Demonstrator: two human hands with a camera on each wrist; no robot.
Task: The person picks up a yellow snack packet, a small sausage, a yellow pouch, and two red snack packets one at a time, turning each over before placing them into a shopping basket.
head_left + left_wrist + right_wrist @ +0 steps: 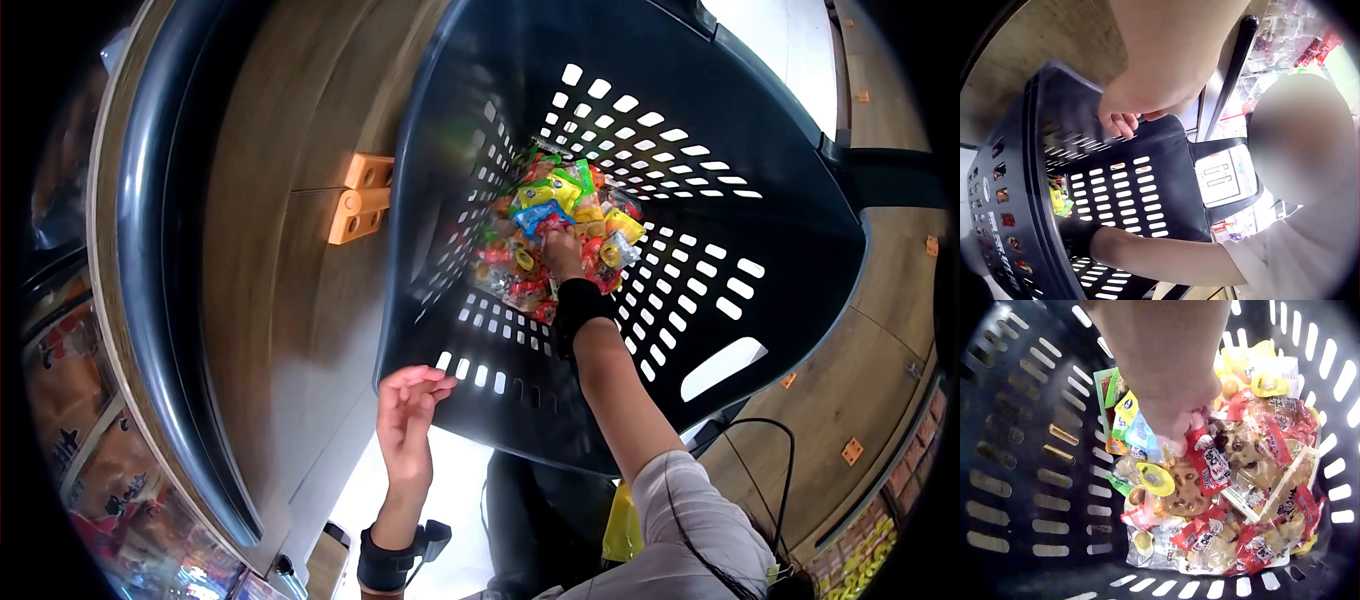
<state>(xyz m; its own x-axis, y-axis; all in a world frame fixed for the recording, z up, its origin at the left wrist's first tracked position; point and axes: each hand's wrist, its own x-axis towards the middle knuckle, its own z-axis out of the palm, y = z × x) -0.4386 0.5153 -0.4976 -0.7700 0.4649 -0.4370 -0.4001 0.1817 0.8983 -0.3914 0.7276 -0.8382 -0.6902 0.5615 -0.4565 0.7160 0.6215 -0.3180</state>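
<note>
A dark plastic basket (pixel 640 400) holds a heap of small snack packets. My right hand (pixel 562 255) reaches down into it, onto the heap. In the right wrist view the fingers of my right hand (pixel 1175 428) pinch the upper end of a red packet (pixel 1210 464), beside a light-blue packet (pixel 1141 432); part of the grip is hidden. Yellow and green packets (pixel 555 190) lie just beyond that hand. My left hand (pixel 405 425) hangs over the basket's near left rim, fingers loosely bent, holding nothing. The left wrist view shows my left hand (pixel 1132 103) above the basket's edge.
Left of the basket is a wooden surface (pixel 290 230) with an orange block (pixel 360 205) against it. A curved dark rail (pixel 150 230) runs farther left, with packaged goods (pixel 90 400) beyond. Another person's pale sleeve cannot be told from mine; a yellow bag (pixel 622 525) shows below.
</note>
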